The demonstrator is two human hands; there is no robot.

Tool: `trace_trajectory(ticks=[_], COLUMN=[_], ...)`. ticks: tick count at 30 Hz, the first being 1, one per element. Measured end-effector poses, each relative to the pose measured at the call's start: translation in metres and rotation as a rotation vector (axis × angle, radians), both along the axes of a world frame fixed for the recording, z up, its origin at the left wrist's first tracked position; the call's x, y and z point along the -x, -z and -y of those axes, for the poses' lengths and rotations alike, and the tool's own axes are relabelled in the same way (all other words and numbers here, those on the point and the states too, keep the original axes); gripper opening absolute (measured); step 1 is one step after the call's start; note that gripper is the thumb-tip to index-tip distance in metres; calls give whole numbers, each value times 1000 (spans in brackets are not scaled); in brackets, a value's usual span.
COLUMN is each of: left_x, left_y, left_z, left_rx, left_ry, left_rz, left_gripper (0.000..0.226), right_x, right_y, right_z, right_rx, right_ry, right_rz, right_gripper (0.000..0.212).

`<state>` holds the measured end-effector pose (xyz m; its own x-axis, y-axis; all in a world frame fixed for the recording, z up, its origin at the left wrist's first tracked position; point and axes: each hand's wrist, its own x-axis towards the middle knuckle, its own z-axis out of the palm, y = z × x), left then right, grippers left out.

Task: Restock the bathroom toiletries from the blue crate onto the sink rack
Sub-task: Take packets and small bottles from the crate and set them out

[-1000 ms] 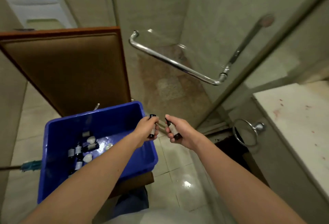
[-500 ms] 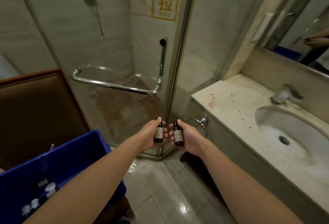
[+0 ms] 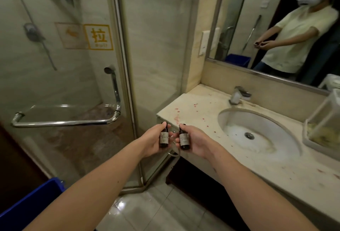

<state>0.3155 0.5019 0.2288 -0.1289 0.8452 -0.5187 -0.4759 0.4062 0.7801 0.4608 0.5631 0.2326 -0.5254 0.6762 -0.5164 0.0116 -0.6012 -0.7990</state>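
Observation:
My left hand (image 3: 153, 141) grips a small dark bottle (image 3: 164, 136) with a pale label, held upright. My right hand (image 3: 196, 141) grips a second small dark bottle (image 3: 184, 138) of the same kind, also upright. Both hands are side by side in the air just off the left corner of the marble counter (image 3: 185, 105). Only a corner of the blue crate (image 3: 35, 205) shows at the bottom left. A clear rack or tray (image 3: 323, 126) stands on the counter at the far right, partly cut off by the frame edge.
A round sink basin (image 3: 257, 131) with a faucet (image 3: 239, 95) sits in the counter, which has red spots. A glass shower door (image 3: 73, 83) with a chrome handle bar (image 3: 64, 122) is at the left. A wall mirror (image 3: 276, 25) hangs above the counter.
My view has swung right from the crate toward the sink. Both hands carried their bottles along and now hold them upright near the counter corner. The rack has come into view.

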Motion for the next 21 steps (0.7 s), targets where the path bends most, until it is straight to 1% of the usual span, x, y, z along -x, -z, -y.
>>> trace_trajectory(ticks=[4,8,12,15,18,21], left_x=[-24,-46,-72,-94,-115,-134], left_y=[-8,-13,-20,-25,-32,-40], left_z=[-29,-59,-91,-115,-142,-174], left_rx=[-61,-90,-128,-209,-309,-403], left_ry=[77,176,293,397,506,614], left_rz=[-4,-44,-132,-206,-266,-341], left_gripper=[21,21,19,23,29,27], right_x=[-37,-71,-104,-130,-156,-183], right_y=[-14,-25,-35,-42,-51,-65], right_z=[-17,-33,-50,-64,-79,-91], right_rx=[-52,-101,-214,-260,-333,-399], right_ry=[70,181,240,277,295,356], right_rz=[-58,-72,3,69,162,245], right_gripper=[19,20,26,33,25,16])
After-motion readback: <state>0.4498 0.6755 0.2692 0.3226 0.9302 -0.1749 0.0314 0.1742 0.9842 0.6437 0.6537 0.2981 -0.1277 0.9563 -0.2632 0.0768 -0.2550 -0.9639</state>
